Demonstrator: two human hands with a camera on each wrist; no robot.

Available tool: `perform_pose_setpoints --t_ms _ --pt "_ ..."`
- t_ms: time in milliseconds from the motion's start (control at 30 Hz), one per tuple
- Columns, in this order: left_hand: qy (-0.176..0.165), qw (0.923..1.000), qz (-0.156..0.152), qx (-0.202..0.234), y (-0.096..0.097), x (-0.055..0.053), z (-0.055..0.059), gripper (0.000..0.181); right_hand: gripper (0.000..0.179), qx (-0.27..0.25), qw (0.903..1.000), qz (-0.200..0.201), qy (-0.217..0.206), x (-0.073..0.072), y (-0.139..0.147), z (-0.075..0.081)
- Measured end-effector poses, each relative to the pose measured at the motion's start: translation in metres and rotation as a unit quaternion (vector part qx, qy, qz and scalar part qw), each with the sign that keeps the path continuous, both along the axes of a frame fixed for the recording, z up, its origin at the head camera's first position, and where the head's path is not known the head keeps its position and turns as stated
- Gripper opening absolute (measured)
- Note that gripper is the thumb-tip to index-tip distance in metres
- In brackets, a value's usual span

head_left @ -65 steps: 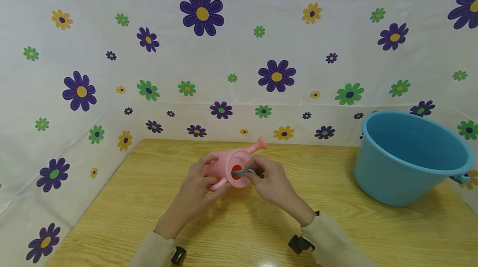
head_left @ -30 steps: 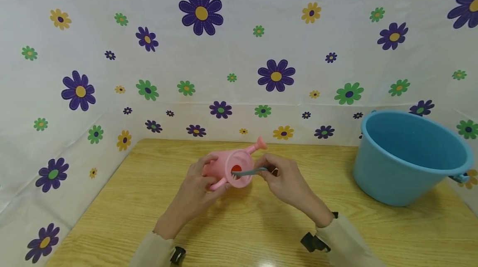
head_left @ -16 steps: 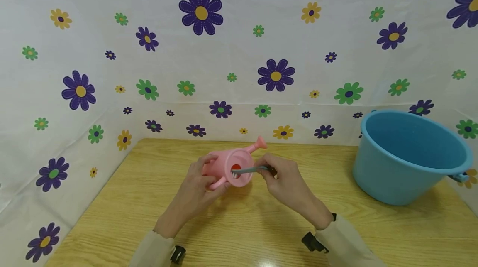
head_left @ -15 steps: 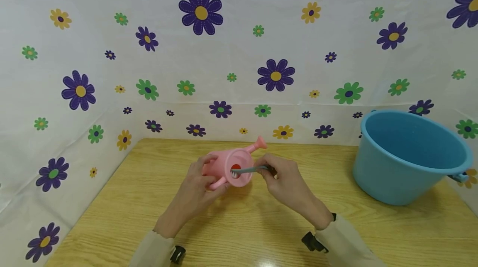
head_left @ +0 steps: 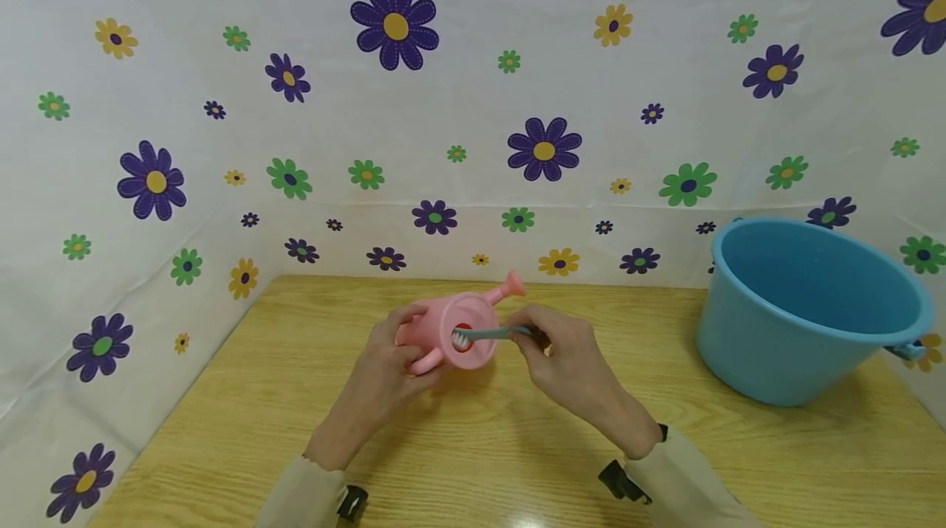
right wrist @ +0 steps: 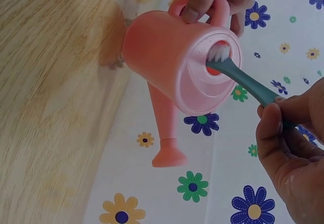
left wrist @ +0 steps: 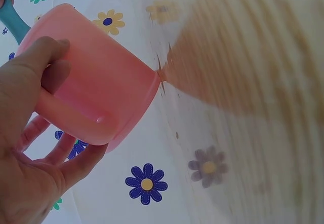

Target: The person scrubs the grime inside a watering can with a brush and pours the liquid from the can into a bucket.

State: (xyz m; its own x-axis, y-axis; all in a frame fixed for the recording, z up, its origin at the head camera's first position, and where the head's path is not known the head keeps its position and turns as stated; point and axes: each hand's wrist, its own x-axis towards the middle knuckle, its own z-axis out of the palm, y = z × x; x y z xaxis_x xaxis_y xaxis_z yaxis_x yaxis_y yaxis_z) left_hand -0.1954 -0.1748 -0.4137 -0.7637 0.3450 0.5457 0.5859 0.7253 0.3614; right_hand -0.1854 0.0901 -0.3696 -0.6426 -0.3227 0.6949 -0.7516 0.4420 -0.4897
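Observation:
A pink toy watering can (head_left: pixel 432 327) is tilted on the wooden table, its round top opening turned toward me and its spout pointing right. My left hand (head_left: pixel 384 376) grips it by the loop handle (left wrist: pixel 76 117), with fingers along the body. My right hand (head_left: pixel 565 355) pinches the handle of a grey-green toothbrush (right wrist: pixel 248 82) between thumb and fingers. The brush head, with white bristles (right wrist: pixel 218 52), lies at the can's red-looking opening, bristles toward the edge of the hole. The handle's far end is hidden in my right hand.
A large blue bucket (head_left: pixel 783 347) stands at the right on the wooden table (head_left: pixel 473 462). Behind and to the left hangs a white cloth (head_left: pixel 325 35) printed with flowers. Black straps (head_left: pixel 624 480) show at both wrists.
My right hand has drawn back to the right, and the toothbrush has come out of the opening until its bristles show. The left hand and can have barely moved.

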Motion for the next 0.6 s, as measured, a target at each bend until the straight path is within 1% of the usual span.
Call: perform_pose_setpoints --t_ms 133,267,600 --pt "0.004 1.0000 0.005 -0.004 0.0003 0.0008 0.0001 0.022 0.014 -0.003 1.0000 0.004 -0.006 0.0006 0.0009 -0.0005" --pt "0.018 0.9998 0.006 -0.012 0.0005 0.0014 0.0010 0.021 0.013 -0.007 0.9998 0.009 -0.015 0.0007 0.0024 -0.0006" --pt "0.040 0.9990 0.007 -0.017 -0.0018 0.0023 0.0009 0.022 0.015 -0.010 0.9998 -0.004 -0.016 0.0029 0.0045 -0.0003"
